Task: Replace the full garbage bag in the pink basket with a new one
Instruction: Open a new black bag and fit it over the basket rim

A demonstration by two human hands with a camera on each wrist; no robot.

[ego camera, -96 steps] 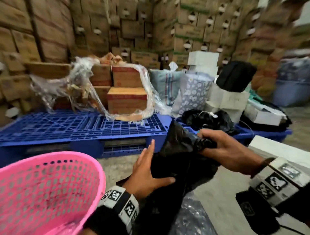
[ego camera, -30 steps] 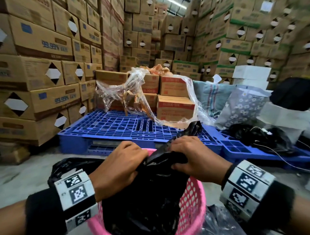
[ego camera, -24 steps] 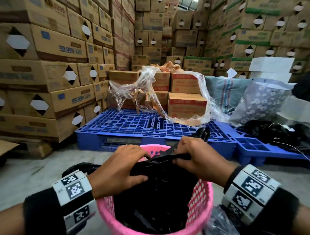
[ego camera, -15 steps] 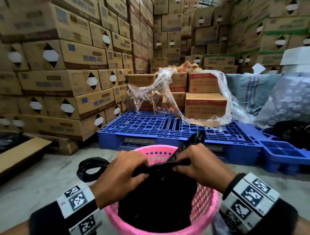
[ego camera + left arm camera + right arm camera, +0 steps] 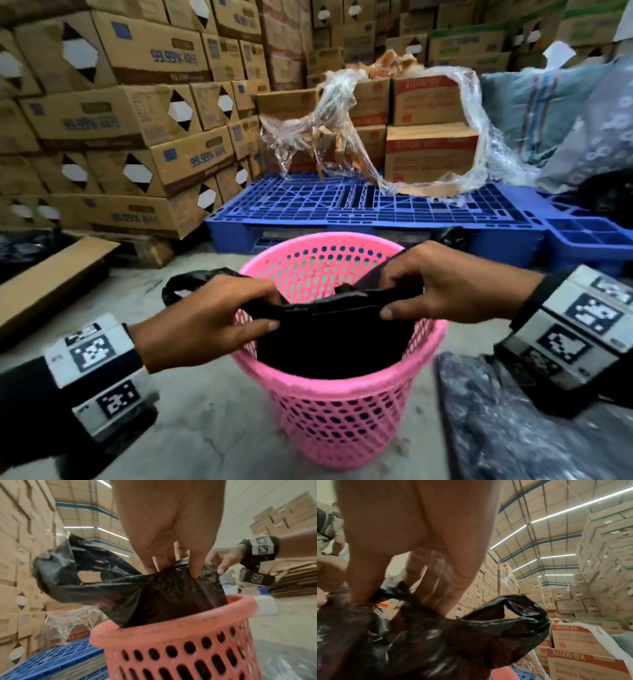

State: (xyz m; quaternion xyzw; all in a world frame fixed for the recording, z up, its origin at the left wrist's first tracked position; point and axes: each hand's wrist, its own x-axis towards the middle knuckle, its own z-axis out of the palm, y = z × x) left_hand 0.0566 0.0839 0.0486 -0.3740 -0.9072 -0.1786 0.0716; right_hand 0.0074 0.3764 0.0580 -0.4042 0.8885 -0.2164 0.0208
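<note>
- The pink basket stands upright on the concrete floor, near the person and in the middle of the head view.
- A black garbage bag hangs inside the basket, its body down in the basket and its top edge stretched flat across the opening, above the rim.
- The left hand is clamped on the left end of the bag's top edge, fingers curled over the plastic and thumb beneath it.
- One bag handle loop sticks out to the left, beyond the left hand and outside the basket rim.
- The right hand pinches the right end of the same edge, fingers curled round the gathered plastic, thumb pressed below.
- In the right wrist view, the second handle loop juts out past the fingers.
- The two hands are held apart, with the bag's edge taut between them.
- A blue pallet lies on the floor just beyond the basket, carrying red-printed cartons draped in loose clear plastic wrap.
- Brown cardboard boxes are stacked high at the far left and along the far wall.
- Grey crinkled plastic sheeting lies on the floor near right, just beside the basket.
- A flat cardboard piece lies on the floor at the left.
</note>
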